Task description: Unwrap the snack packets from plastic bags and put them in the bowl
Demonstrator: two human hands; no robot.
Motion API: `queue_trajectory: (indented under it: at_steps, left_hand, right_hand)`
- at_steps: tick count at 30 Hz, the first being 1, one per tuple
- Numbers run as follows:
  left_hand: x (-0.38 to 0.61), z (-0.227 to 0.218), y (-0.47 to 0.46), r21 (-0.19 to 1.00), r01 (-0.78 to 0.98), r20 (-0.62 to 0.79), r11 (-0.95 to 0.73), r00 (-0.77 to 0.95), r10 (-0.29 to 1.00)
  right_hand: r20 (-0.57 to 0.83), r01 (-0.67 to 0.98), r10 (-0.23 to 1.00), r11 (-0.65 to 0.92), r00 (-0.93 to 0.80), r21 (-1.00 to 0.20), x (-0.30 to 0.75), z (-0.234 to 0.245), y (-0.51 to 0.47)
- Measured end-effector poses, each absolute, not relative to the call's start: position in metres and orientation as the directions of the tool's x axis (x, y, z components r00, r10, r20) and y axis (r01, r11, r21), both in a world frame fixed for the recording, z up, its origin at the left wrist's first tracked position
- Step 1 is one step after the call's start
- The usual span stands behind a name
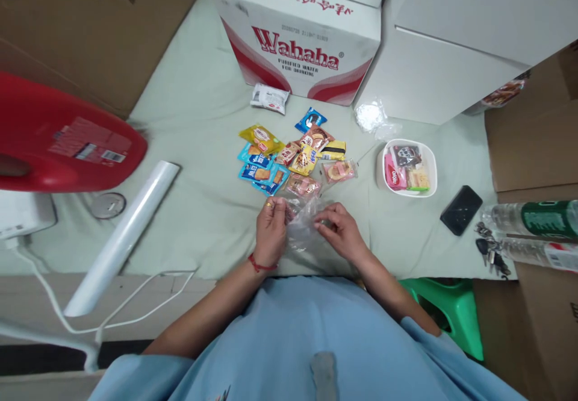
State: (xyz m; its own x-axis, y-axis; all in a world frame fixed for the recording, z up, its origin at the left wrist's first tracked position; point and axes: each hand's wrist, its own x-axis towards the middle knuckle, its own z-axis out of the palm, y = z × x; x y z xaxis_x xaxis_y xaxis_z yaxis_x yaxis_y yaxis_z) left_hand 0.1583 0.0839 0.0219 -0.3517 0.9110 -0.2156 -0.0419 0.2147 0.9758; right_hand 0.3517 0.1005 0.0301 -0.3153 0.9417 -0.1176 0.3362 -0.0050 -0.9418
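A clear, thin plastic bag (301,232) hangs between both hands near the table's front edge. My left hand (271,225) is closed, its thumb pressed against the fingers on the bag's left side. On the right side, my right hand (342,230) pinches the bag with bent fingers. Just beyond lies a loose pile of wrapped snacks: blue biscuit packets (262,173), a yellow-green packet (262,139), a yellow cookie packet (303,160) and pink see-through packets (339,171). A dark blue packet (310,120) lies at the pile's far end.
A white tub (380,175) with several snacks stands to the right, near a black phone (461,210), keys (490,255) and bottles (510,217). A Wahaha carton (307,46) blocks the back. At left are a plastic-film roll (124,235) and a red jug (67,142).
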Motion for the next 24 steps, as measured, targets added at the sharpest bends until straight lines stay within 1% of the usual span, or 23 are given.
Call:
queue_trajectory:
  at_steps: [3, 5, 8, 11, 13, 14, 17, 19, 21, 22, 24]
  left_hand:
    - [0.153, 0.023, 0.086, 0.979, 0.035, -0.171, 0.202, -0.403, 0.899]
    - [0.15, 0.024, 0.087, 0.979, 0.033, -0.168, 0.199, -0.413, 0.895]
    - [0.148, 0.024, 0.087, 0.976, 0.017, -0.195, 0.218, -0.382, 0.903]
    - [0.146, 0.025, 0.085, 0.974, 0.034, -0.203, 0.226, -0.325, 0.924]
    - [0.143, 0.026, 0.085, 0.974, 0.026, -0.209, 0.223, -0.26, 0.943]
    - [0.142, 0.026, 0.085, 0.973, -0.001, -0.224, 0.23, -0.233, 0.946]
    - [0.142, 0.028, 0.087, 0.943, -0.172, -0.317, 0.284, -0.203, 0.927]
    - [0.144, 0.03, 0.089, 0.911, -0.267, -0.373, 0.314, -0.207, 0.905]
    - [0.144, 0.031, 0.091, 0.896, -0.303, -0.396, 0.326, -0.208, 0.894]
    - [0.144, 0.031, 0.092, 0.893, -0.308, -0.4, 0.329, -0.206, 0.893]
    - [0.141, 0.031, 0.092, 0.893, -0.298, -0.403, 0.338, -0.191, 0.895]
  right_hand:
    - [-0.07, 0.282, 0.961, 0.008, -0.267, -0.959, 0.352, 0.035, 0.11]
    - [-0.097, 0.198, 0.964, -0.048, -0.246, -0.979, 0.353, 0.042, 0.117]
    - [-0.245, 0.023, 0.937, -0.248, -0.247, -0.969, 0.353, 0.055, 0.126]
    - [-0.412, -0.138, 0.875, -0.455, -0.255, -0.88, 0.355, 0.062, 0.133]
    - [-0.475, -0.185, 0.839, -0.528, -0.267, -0.829, 0.359, 0.064, 0.138]
    - [-0.486, -0.193, 0.834, -0.538, -0.26, -0.82, 0.362, 0.064, 0.139]
    - [-0.439, -0.147, 0.867, -0.478, -0.235, -0.866, 0.372, 0.061, 0.139]
    - [-0.395, -0.038, 0.866, -0.426, -0.308, -0.904, 0.379, 0.058, 0.133]
    - [-0.404, 0.111, 0.819, -0.394, -0.407, -0.912, 0.387, 0.054, 0.125]
    - [-0.417, 0.18, 0.802, -0.377, -0.428, -0.909, 0.391, 0.053, 0.121]
    - [-0.419, 0.273, 0.815, -0.33, -0.4, -0.904, 0.399, 0.051, 0.117]
